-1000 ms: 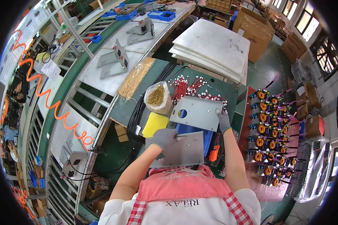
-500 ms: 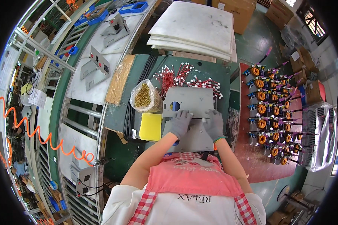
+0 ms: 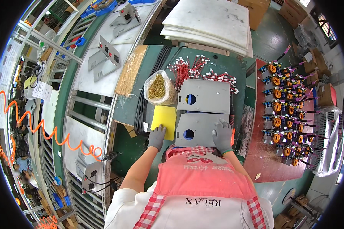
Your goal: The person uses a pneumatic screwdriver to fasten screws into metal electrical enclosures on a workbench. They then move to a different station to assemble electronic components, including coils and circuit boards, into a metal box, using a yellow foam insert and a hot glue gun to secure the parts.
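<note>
Presently, left hand: fingers are a little spread, with their tips on the near edge of the yellow pad; the thumb is poorly visible, so I cannot tell whether this grip pinches anything.
Yellow pad: it lies on the green counter, just left of the two metal plates. It should be handled by the edge, gently, because it looks soft and may crease.
Right hand: its grip is spread, the fingers resting on the right part of the near plate. A light, flat pressure would be enough to keep the metal steady.
Near plate: it lies flat in front of the apron, round hole at its left. The gloves are useful here, since the sheet edges could be sharp.
Far plate: it lies just beyond the near one, hole also at left. It is better not to push one against the other.
Bag of brass-coloured pieces: it stands open, just beyond the pad; the left wrist should keep low and away, otherwise it could spill.
</note>
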`<state>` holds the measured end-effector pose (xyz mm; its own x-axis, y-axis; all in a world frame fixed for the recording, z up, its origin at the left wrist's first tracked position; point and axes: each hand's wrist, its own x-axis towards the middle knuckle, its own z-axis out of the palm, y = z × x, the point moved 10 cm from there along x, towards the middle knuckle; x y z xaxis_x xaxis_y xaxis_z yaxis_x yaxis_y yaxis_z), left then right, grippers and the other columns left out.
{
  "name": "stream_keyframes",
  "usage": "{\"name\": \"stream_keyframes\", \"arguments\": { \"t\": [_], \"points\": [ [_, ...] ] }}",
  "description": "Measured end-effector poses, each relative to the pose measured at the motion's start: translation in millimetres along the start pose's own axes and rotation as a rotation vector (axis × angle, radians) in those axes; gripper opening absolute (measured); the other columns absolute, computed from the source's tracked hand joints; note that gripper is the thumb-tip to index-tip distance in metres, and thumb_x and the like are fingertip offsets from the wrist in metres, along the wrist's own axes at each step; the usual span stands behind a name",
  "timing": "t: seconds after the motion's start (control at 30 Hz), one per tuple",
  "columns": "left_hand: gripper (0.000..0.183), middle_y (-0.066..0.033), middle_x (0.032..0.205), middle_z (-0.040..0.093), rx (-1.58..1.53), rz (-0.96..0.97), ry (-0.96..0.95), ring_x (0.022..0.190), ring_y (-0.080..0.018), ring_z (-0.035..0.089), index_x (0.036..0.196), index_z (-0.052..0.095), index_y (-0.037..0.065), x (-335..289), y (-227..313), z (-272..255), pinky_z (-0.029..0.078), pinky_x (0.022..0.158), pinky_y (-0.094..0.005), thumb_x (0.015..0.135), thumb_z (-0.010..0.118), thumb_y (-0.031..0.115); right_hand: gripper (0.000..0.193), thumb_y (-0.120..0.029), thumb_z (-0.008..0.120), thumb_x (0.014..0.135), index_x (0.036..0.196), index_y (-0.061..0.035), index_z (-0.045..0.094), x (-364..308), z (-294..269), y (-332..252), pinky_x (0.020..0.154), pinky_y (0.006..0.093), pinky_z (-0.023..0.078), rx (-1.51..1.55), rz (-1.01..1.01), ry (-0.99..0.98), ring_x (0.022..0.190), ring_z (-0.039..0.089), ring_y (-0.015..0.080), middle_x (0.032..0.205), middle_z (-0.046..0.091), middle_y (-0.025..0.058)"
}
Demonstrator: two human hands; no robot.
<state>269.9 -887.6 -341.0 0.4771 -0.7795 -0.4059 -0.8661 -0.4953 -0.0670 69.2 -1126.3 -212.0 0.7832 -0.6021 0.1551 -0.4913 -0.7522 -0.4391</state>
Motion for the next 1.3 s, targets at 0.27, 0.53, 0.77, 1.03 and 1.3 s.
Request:
{"name": "stream_keyframes", "arguments": {
  "t": [0.27,0.53,0.77,1.03,1.3],
  "points": [
    [0.033,-0.0138,0.124,0.059,0.014,0.149,0.321,0.111,-0.0293,0.059,0.118,0.055,0.007,-21.0,-5.0,-63.4,0.049,0.089,-0.0382,0.087,0.050,0.015,0.021,-0.007,0.064,0.074,0.095,-0.0053,0.062,-10.5,-24.4,2.3,0.091,0.0440,0.043,0.093,0.067,0.100,0.107,0.051,0.0351,0.113,0.057,0.0138],
    [0.013,-0.0031,0.088,0.063,-0.012,0.345,0.264,0.086,-0.0216,0.062,0.092,0.061,0.012,-11.5,-2.0,-68.5,0.049,0.072,-0.0370,0.081,0.057,0.019,0.020,-0.007,0.064,0.073,0.094,-0.0063,0.063,-15.7,-14.5,13.8,0.089,0.0442,0.043,0.159,0.082,0.074,0.103,0.052,0.0346,0.108,0.059,0.0125],
    [0.017,-0.0046,0.091,0.062,0.032,0.378,0.003,0.082,-0.0223,0.063,0.094,0.062,0.013,0.8,4.0,-12.2,0.050,0.069,-0.0370,0.078,0.063,0.022,0.016,-0.008,0.064,0.074,0.090,-0.0066,0.063,-18.9,-11.3,26.8,0.088,0.0441,0.044,0.186,0.143,0.067,0.100,0.053,0.0346,0.105,0.062,0.0122],
    [0.024,-0.0079,0.090,0.065,0.037,0.345,-0.058,0.078,-0.0274,0.066,0.104,0.059,0.011,-1.2,1.6,-30.9,0.053,0.066,-0.0399,0.083,0.059,0.021,0.016,-0.007,0.063,0.075,0.090,-0.0081,0.063,-15.3,-9.3,28.9,0.088,0.0408,0.046,0.197,0.146,0.047,0.101,0.056,0.0314,0.102,0.062,0.0099],
    [0.029,-0.0063,0.096,0.066,0.104,0.265,0.323,0.084,-0.0227,0.066,0.113,0.058,0.012,-12.0,-2.4,-100.0,0.051,0.070,-0.0368,0.085,0.050,0.016,0.018,-0.010,0.063,0.075,0.093,-0.0063,0.062,-11.7,-9.1,20.1,0.084,0.0452,0.044,0.174,0.093,-0.006,0.097,0.053,0.0355,0.102,0.060,0.0139]
  ]
}}
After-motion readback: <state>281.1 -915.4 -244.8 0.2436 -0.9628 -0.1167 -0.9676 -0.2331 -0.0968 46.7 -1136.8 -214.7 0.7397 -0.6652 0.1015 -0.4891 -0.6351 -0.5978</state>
